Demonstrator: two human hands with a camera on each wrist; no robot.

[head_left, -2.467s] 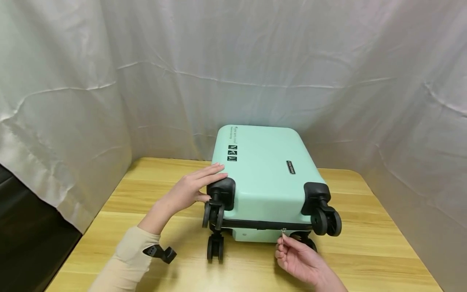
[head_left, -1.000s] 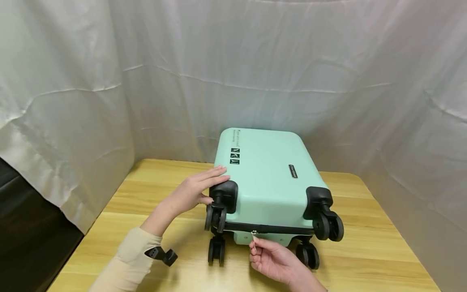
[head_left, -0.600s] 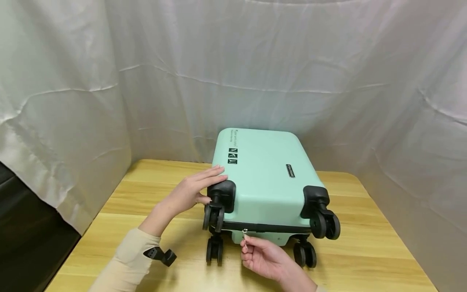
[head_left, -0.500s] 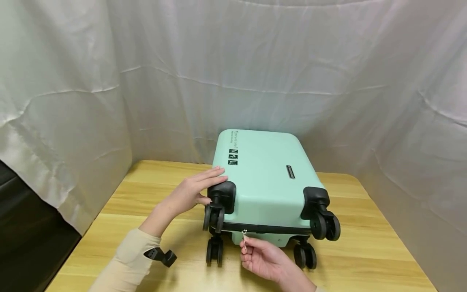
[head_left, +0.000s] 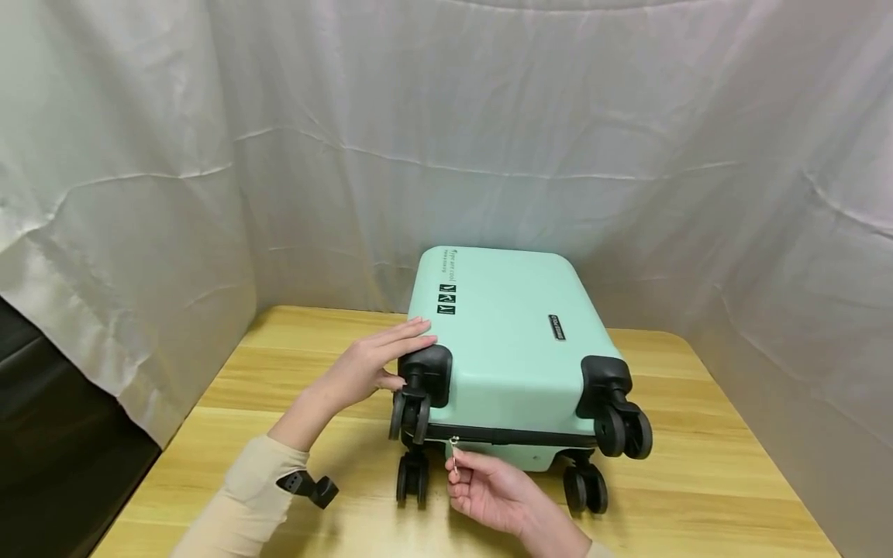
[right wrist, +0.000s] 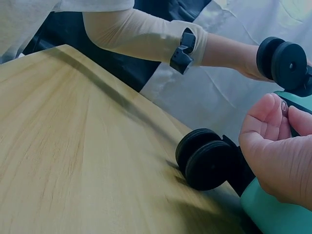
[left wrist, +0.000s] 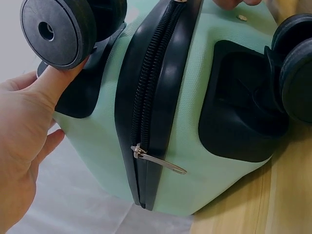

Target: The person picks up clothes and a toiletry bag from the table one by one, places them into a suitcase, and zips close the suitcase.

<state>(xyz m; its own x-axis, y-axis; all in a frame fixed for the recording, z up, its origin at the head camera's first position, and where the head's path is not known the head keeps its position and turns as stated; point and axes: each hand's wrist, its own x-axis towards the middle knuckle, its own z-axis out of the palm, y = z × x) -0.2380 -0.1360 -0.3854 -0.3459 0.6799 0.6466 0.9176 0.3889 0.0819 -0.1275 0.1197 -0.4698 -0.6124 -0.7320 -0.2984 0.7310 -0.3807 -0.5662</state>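
A mint-green suitcase [head_left: 516, 387] lies flat on the table, its wheeled end facing me. My left hand [head_left: 363, 364] rests on its near left corner, fingers extended over the black wheel mount [head_left: 436, 372] and thumb beside the wheel. Below the front edge, my right hand [head_left: 495, 492] pinches a small metal zipper pull [head_left: 455, 449] between thumb and forefinger. The left wrist view shows the zipper's dark coils [left wrist: 148, 92] between black bands, with a second zipper pull [left wrist: 163, 163] hanging loose round the side. In the right wrist view, curled fingers largely hide the pinched pull.
Black caster wheels jut from the suitcase's corners, including the lower left wheel [head_left: 413, 477] and lower right wheel [head_left: 586, 484] flanking my right hand. The wooden table [head_left: 705, 465] extends to both sides. Pale curtains [head_left: 488, 116] enclose the back and sides.
My right hand has slid left along the suitcase's front edge with the zipper pull, from near the right wheels towards the left ones. The left hand stays at its corner.
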